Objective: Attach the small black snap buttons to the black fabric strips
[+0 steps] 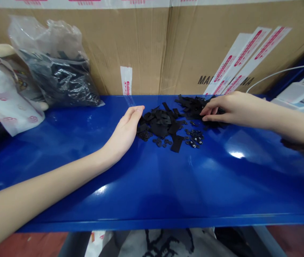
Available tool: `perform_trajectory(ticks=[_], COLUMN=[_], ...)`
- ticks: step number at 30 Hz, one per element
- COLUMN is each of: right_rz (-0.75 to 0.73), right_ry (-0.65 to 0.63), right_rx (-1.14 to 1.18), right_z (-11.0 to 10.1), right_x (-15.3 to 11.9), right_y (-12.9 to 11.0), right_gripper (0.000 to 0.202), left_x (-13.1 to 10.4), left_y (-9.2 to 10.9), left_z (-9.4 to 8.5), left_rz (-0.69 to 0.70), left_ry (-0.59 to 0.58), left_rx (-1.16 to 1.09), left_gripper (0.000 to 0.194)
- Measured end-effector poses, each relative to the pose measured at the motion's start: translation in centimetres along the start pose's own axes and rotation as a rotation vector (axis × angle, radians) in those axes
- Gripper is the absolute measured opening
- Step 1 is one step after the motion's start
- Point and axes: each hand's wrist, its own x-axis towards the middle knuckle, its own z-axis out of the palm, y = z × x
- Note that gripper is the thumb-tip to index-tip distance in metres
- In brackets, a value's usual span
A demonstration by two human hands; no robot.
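My left hand (pixel 126 132) stands on edge against the left side of a pile of black fabric strips (pixel 159 123), fingers straight and holding nothing. On the right, my right hand (pixel 218 107) reaches over a second heap of black strips (pixel 190 105), thumb and fingers curved down into it. Whether a strip sits between those fingertips I cannot make out. Small black round pieces (pixel 194 138), some with a white "S", lie in a cluster in front of the heaps. More small dark pieces (pixel 158 142) are by the left pile's front edge.
Everything rests on a glossy blue table (pixel 152 189). A large cardboard box (pixel 141 43) stands along the back. At left are a clear bag of black material (pixel 61 71) and a white printed bag (pixel 4 89). A white cable (pixel 280 73) and white boxes (pixel 298 89) are at right.
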Motion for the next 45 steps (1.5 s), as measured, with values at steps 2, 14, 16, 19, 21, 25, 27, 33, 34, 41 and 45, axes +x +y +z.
perform_trajectory(ticks=[2, 14, 16, 19, 21, 25, 27, 33, 34, 41, 45], right_rz=[-0.001, 0.008, 0.010, 0.019, 0.024, 0.045, 0.039, -0.074, -0.081, -0.108, -0.034], right_ry=[-0.048, 0.057, 0.070, 0.082, 0.077, 0.066, 0.052, -0.119, -0.145, -0.197, -0.184], right_rx=[0.033, -0.099, -0.109, -0.126, -0.137, -0.146, -0.112, 0.249, 0.281, 0.235, 0.149], right_z=[-0.1, 0.4, 0.4, 0.4, 0.4, 0.1, -0.2, -0.9, -0.8, -0.1, -0.1], right_x=[0.0, 0.0, -0.1, -0.1, -0.2, -0.2, -0.1, -0.2, -0.2, -0.1, -0.2], right_y=[0.3, 1.2, 1.3, 1.6, 1.7, 1.7, 1.7, 2.5, 2.7, 3.2, 3.1], right_gripper=[0.027, 0.020, 0.020, 0.020, 0.021, 0.021, 0.020, 0.023, 0.025, 0.017, 0.012], left_x=[0.0, 0.0, 0.0, 0.0, 0.0, 0.0, 0.0, 0.0, 0.0, 0.0, 0.0], left_y=[0.0, 0.0, 0.0, 0.0, 0.1, 0.0, 0.0, 0.0, 0.0, 0.1, 0.3], left_z=[0.0, 0.0, 0.0, 0.0, 0.0, 0.0, 0.0, 0.0, 0.0, 0.1, 0.1], left_rz=[0.001, 0.008, 0.010, 0.004, 0.001, 0.001, 0.000, 0.004, 0.008, 0.013, 0.011], left_ry=[-0.001, -0.013, -0.012, -0.015, -0.018, -0.019, -0.016, -0.018, -0.020, -0.030, -0.036], left_rx=[0.001, 0.041, 0.042, 0.051, 0.058, 0.051, 0.053, 0.088, 0.091, 0.102, 0.116], left_gripper=[0.043, 0.043, 0.043, 0.043, 0.043, 0.044, 0.045, 0.044, 0.044, 0.043, 0.044])
